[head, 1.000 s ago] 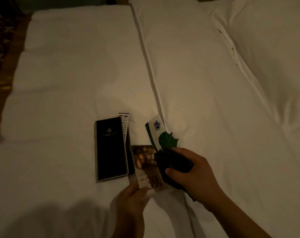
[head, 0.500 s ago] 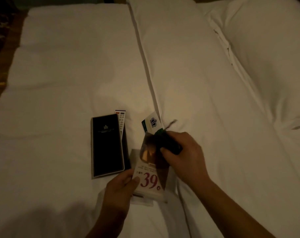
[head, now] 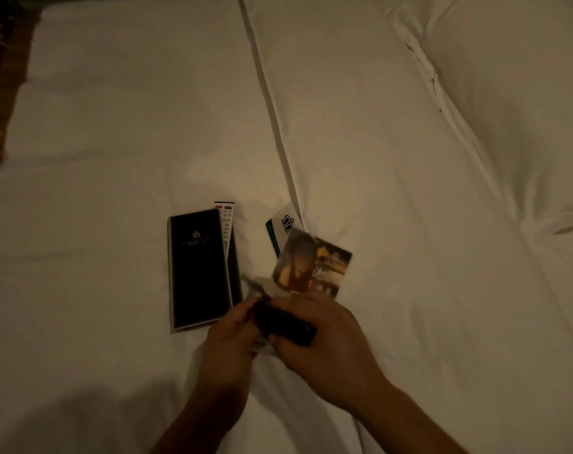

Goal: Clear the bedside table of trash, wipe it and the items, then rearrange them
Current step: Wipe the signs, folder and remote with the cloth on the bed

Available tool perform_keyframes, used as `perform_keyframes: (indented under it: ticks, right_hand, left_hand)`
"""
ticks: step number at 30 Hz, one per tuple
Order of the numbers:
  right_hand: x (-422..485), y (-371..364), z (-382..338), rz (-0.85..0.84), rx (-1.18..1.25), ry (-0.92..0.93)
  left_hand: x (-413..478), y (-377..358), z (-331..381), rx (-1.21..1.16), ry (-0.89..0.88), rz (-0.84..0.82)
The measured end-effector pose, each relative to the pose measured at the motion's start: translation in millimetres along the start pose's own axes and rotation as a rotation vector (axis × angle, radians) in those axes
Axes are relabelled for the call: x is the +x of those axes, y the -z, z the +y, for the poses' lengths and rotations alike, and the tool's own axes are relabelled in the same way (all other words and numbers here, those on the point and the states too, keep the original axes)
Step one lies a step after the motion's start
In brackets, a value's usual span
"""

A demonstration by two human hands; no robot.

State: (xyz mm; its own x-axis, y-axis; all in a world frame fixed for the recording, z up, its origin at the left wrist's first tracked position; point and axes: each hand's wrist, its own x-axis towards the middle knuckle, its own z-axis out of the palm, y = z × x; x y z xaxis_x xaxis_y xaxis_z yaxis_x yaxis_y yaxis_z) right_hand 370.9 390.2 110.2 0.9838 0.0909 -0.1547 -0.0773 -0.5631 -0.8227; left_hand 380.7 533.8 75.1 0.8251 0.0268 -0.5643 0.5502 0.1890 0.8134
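The white bed (head: 114,132) bears a black folder (head: 198,270), remote (head: 227,224), card (head: 283,224).

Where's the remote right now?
Head view, left of centre on the bed: the remote lies along the right edge of the black folder, partly hidden.

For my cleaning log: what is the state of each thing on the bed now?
Black folder: closed, flat.
Remote: partly hidden by folder.
Photo card: blurred, overlapping green leaflet.
Dark cloth: bunched, gripped by right hand.
Left hand: grip unclear.
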Motion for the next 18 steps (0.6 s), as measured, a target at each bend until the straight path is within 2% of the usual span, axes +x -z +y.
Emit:
perform_keyframes:
  ticks: [2, 4, 6, 7, 9, 12, 14, 16, 18]
  right_hand:
    - [-2, 8, 3, -0.071, -0.056, -0.014]
    - [-3, 21, 12, -0.122, -0.274, -0.04]
    - [-6, 31, 19, -0.12, -0.476, -0.092]
    - [-8, 34, 22, -0.084, -0.471, -0.136]
    - [-10, 40, 28, 0.029, -0.256, -0.23]
    - [-14, 45, 30, 0.132, 0.433, -0.373]
    - [-17, 42, 26, 0.163, 0.731, -0.422]
    - [-19, 35, 19, 0.181, 0.835, -0.428]
    - [-20, 27, 15, 0.152, 0.839, -0.393]
  left_hand:
    - [-2, 1, 1, -0.045, 0.004, -0.017]
    - [-4, 4, 4, -0.095, 0.017, 0.001]
    - [-5, 7, 7, -0.061, -0.003, 0.032]
    - [-4, 8, 8, -0.033, -0.019, 0.053]
    - [-2, 8, 6, -0.088, 0.034, 0.074]
    - [1, 7, 2, -0.193, 0.196, 0.056]
    - [2, 8, -2, -0.127, 0.213, -0.006]
    - [4, 8, -12, 0.063, 0.17, -0.057]
    - [1, 2, -14, 0.264, 0.144, -0.106]
